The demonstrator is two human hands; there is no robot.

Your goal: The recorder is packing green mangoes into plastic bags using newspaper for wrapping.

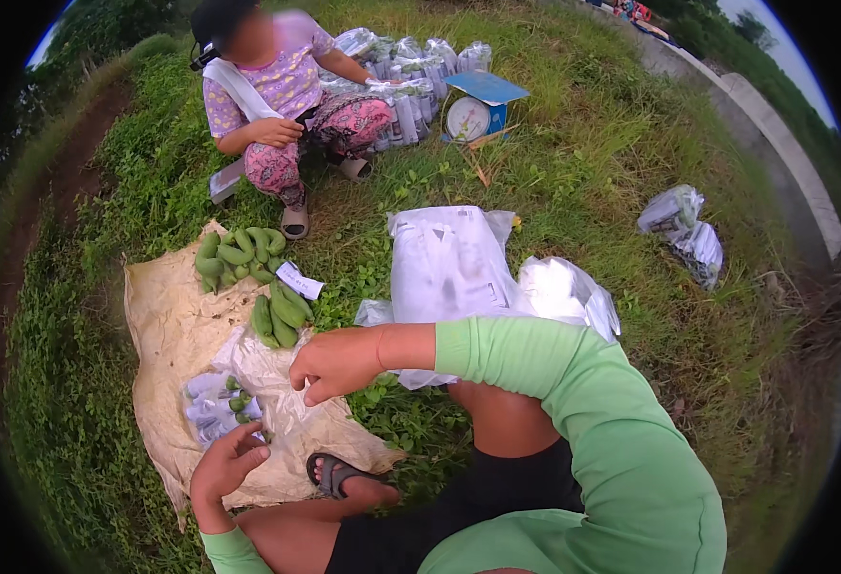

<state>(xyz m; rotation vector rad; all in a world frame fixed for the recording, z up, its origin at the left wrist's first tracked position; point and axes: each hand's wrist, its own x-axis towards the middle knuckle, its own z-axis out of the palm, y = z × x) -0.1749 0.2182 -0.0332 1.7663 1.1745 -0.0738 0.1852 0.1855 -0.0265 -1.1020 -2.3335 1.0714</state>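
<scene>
Low at the left, my left hand point(229, 469) has its fingers apart, beside several paper-wrapped green fruits point(212, 407) in a clear plastic bag point(272, 378). Green ends poke out of the white paper rolls. Over the bag's other side, my right hand point(344, 364) is closed, thumb and fingers curled in; whatever they pinch is hidden. Bag and fruits lie on a worn tan sheet point(167, 316). Just beyond my right hand sit loose long green fruits point(282, 314), with a curved bunch point(239, 256) farther back. A rolled paper point(300, 281) rests beside them.
A large white plastic package point(449, 258) and a clear bag with white contents point(564, 292) lie on the grass ahead. Another person point(272, 105) squats at the back left, near many filled bags point(406, 105) and a blue dial scale point(473, 115). More bags point(684, 234) lie right.
</scene>
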